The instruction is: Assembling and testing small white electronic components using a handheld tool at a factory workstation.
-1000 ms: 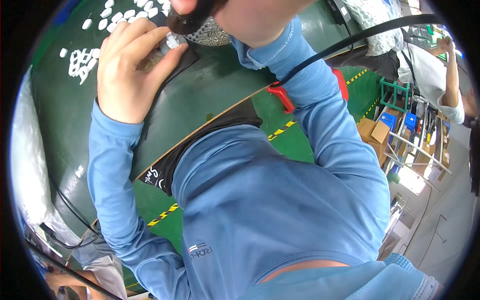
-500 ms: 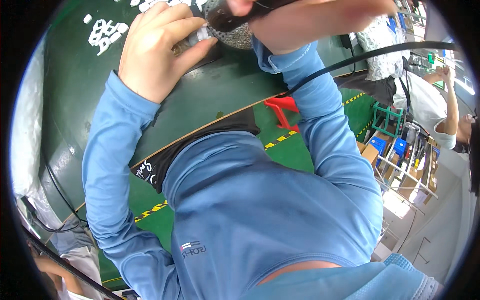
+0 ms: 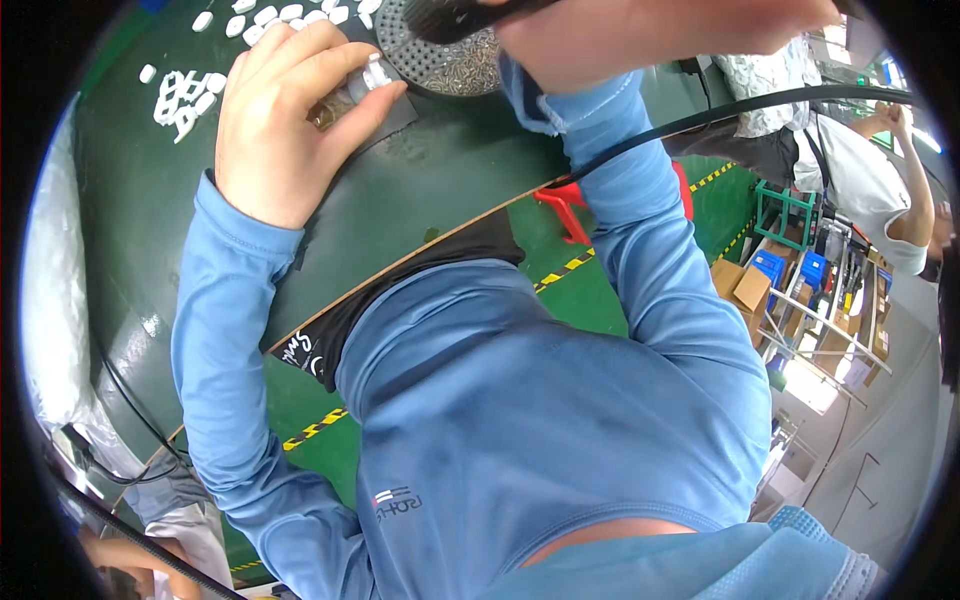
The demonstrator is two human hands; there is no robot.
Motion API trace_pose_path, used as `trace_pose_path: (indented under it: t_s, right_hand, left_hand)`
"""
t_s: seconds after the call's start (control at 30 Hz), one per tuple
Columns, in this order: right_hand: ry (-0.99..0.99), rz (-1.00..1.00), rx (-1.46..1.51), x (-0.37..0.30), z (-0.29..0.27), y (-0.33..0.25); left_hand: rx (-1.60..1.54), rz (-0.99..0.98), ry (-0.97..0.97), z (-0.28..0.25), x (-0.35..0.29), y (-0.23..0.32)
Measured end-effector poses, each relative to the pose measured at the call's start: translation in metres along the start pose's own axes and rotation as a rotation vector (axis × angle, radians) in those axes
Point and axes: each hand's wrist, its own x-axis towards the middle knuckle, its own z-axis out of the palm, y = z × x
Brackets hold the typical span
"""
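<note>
White piece (image 3: 375,72) sits just left of the screw dish (image 3: 407,58), pinched between the left hand's (image 3: 283,125) thumb and fingers. Since a second ago, the right hand (image 3: 640,45) has carried its gripped dark tool (image 3: 450,18), hard to identify through blur, over the dish, leaving the piece clear. Lettering marks the blue shirt (image 3: 560,390) and black cloth (image 3: 410,270), on the wearer's side of the dish.

Small white part (image 3: 376,74) in pinch of left hand (image 3: 288,125), black tool (image 3: 452,18) in right hand (image 3: 635,40)
</note>
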Motion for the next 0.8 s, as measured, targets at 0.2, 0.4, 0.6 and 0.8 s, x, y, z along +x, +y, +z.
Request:
trace_pose_path:
  t_s: [0.2, 0.4, 0.6, 0.8]
  right_hand:
    - [0.529, 0.412, -1.059, 0.005, 0.04, -0.011]
    - [0.017, 0.161, -0.821, -0.005, -0.01, -0.004]
    - [0.004, 0.153, -0.809, -0.005, -0.012, -0.002]
    - [0.002, 0.142, -0.818, -0.005, -0.013, -0.003]
  left_hand:
    - [-0.019, 0.008, -0.008, 0.0, 0.002, -0.001]
    - [-0.006, 0.005, -0.009, -0.002, 0.001, 0.0]
    - [-0.016, -0.008, -0.025, -0.004, 0.002, 0.001]
    - [-0.028, -0.028, -0.037, -0.004, 0.003, 0.001]
